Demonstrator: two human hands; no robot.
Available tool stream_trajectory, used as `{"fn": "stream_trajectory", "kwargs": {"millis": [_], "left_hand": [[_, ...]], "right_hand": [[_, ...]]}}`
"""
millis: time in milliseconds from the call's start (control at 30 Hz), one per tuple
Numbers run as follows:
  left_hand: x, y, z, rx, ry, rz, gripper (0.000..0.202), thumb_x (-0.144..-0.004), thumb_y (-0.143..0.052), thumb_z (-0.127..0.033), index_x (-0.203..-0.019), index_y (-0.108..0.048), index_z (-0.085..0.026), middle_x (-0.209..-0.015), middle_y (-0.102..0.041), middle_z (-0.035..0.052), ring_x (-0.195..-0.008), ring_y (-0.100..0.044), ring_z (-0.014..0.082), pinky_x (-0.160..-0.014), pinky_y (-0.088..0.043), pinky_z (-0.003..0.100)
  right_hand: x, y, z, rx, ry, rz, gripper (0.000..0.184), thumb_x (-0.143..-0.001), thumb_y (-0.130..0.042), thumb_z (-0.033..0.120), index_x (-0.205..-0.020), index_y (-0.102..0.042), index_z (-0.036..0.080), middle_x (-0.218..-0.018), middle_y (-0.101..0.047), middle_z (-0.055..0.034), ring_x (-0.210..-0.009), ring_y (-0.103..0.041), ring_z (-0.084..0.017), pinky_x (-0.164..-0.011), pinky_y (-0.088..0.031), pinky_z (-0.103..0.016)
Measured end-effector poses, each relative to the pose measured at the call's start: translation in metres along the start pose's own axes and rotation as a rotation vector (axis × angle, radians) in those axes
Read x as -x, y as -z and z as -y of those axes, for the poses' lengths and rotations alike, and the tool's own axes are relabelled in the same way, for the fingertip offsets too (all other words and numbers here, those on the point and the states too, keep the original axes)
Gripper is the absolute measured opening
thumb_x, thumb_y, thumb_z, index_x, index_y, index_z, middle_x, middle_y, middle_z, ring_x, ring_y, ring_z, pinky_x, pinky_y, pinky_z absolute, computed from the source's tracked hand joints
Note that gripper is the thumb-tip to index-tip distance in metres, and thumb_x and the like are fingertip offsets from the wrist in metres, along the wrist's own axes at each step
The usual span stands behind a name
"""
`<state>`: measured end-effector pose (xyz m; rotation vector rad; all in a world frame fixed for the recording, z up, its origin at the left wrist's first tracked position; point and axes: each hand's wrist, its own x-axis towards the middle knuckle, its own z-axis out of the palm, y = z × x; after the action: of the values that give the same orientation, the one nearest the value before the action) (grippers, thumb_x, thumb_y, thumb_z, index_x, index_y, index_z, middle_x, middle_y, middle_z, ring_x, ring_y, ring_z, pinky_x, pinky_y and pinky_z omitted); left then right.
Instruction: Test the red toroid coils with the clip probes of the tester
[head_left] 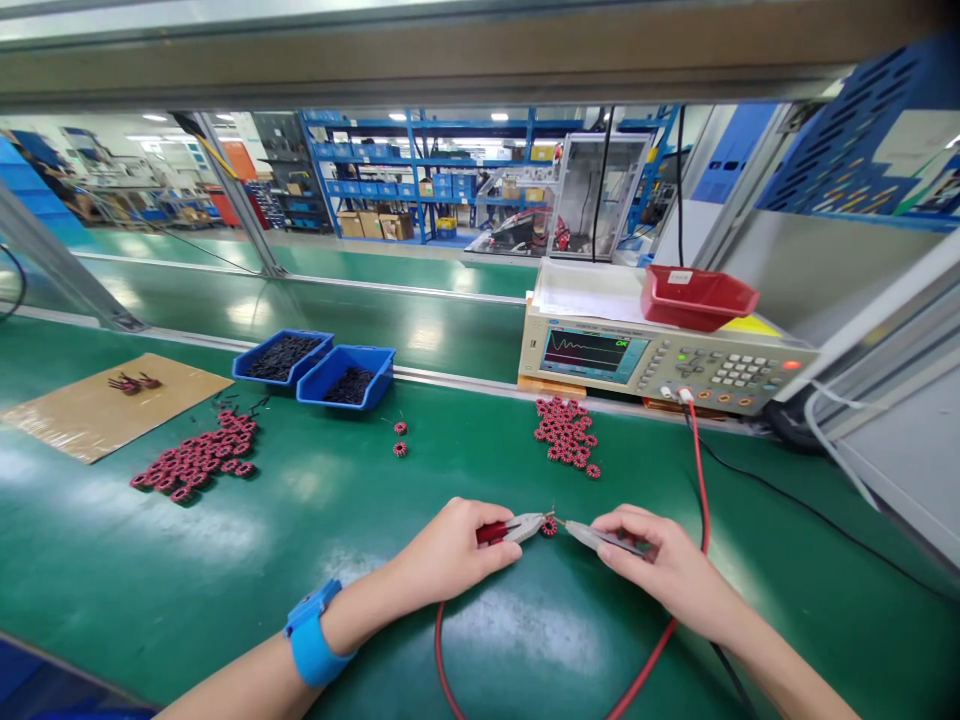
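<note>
My left hand [469,545], with a blue wrist strap [316,630], is closed on a red-handled test clip [517,528]. The jaws of this clip reach the wire end of a small red-and-black toroidal coil [549,527]. From the other side, my right hand [660,560] pinches a second metal test clip [592,537], its tip at the coil's other lead. Whether either clip's jaws are fully closed on the wire is too small to tell. The coil sits between the two clip tips, just above or on the green bench [345,580].
Behind my hands lies a cluster of coils [564,432] before a tester [592,350] reading OK, with a red bin [697,297] on top. Leftward are two loose coils [400,449], blue bins [375,375], another coil pile [199,455] and cardboard [82,420]. Red cables [701,480] trail nearby.
</note>
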<state>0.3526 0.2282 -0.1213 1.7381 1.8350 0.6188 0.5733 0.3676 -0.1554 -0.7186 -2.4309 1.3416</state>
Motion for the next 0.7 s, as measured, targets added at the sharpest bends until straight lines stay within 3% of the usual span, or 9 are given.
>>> {"fn": "stream_trajectory", "kwargs": {"millis": [167, 333, 700], "left_hand": [[0.002, 0.000, 0.000, -0.008, -0.009, -0.007, 0.025, -0.081, -0.048, -0.037, -0.079, -0.055, -0.014, -0.065, -0.043, -0.0021, -0.061, -0.034, 0.0059, -0.056, -0.024, 0.021], [0.000, 0.000, 0.000, -0.013, -0.006, -0.013, 0.024, -0.081, -0.048, -0.036, -0.078, -0.054, -0.013, -0.065, -0.042, -0.0021, -0.060, -0.034, 0.0058, -0.055, -0.024, 0.021], [-0.001, 0.000, 0.000, -0.015, 0.002, 0.003, 0.025, -0.082, -0.047, -0.037, -0.078, -0.054, -0.013, -0.065, -0.041, -0.0025, -0.061, -0.033, 0.0058, -0.056, -0.022, 0.022]], "right_hand": [[0.003, 0.004, 0.002, 0.097, 0.043, 0.155, 0.019, -0.084, -0.049, 0.035, -0.095, -0.061, 0.024, -0.092, -0.052, 0.0003, -0.083, -0.048, -0.011, -0.071, -0.035, -0.024], [0.000, -0.007, 0.002, 0.265, 0.039, 0.051, 0.018, -0.083, -0.047, 0.031, -0.092, -0.062, 0.026, -0.087, -0.051, 0.0019, -0.076, -0.048, -0.008, -0.069, -0.036, -0.023], [-0.002, -0.012, 0.002, 0.249, 0.046, -0.012, 0.016, -0.082, -0.048, 0.030, -0.088, -0.061, 0.024, -0.085, -0.051, 0.0019, -0.073, -0.047, -0.008, -0.066, -0.034, -0.023]]}}
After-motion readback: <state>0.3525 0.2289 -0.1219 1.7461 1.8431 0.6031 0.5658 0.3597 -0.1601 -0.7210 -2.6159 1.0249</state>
